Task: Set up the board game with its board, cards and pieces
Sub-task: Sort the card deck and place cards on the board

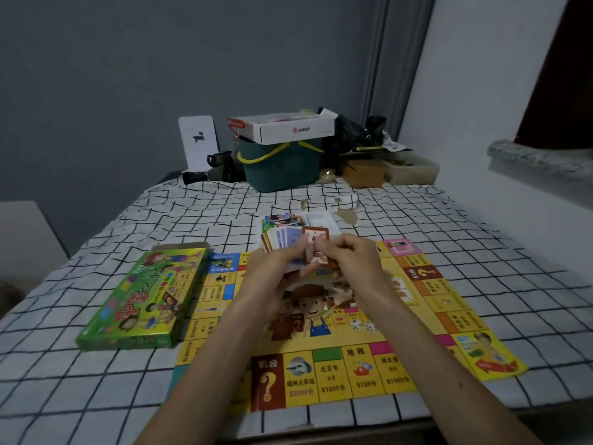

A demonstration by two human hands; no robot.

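Both forearms cross the near edge of the board (332, 377), which lies unfolded and flat on the checked cloth of the table (96, 396).

Hands meet above the board's far half. Left hand (272, 268) grips a fanned stack of cards (285, 237). Right hand (349, 258) pinches a single brown card (316, 239) at the front of that fan, thumb against fingertips. Card faces are too blurred to read.

Green box (138, 297) sits against the board's left edge. White tray (317, 218) is just beyond the far edge with a few small cards in one compartment; can't tell what else it holds. Well past the far edge is a green basket (282, 168) with a white carton (295, 130) on top. That's clutter, not ours.

Step, my read: the board is placed and card sorting is in hand, with the brown ones being split from the rest. No pieces visible on the board. Two dice-like marks near its centre art could be print or real.

Next move needs:
- The left grip must hold firm so the fan doesn't spill.
- The brown card should slide clear without dragging its neighbours.
- It then goes down as its own pile inside the board's centre area. The brown question-mark squares suggest a matching deck.
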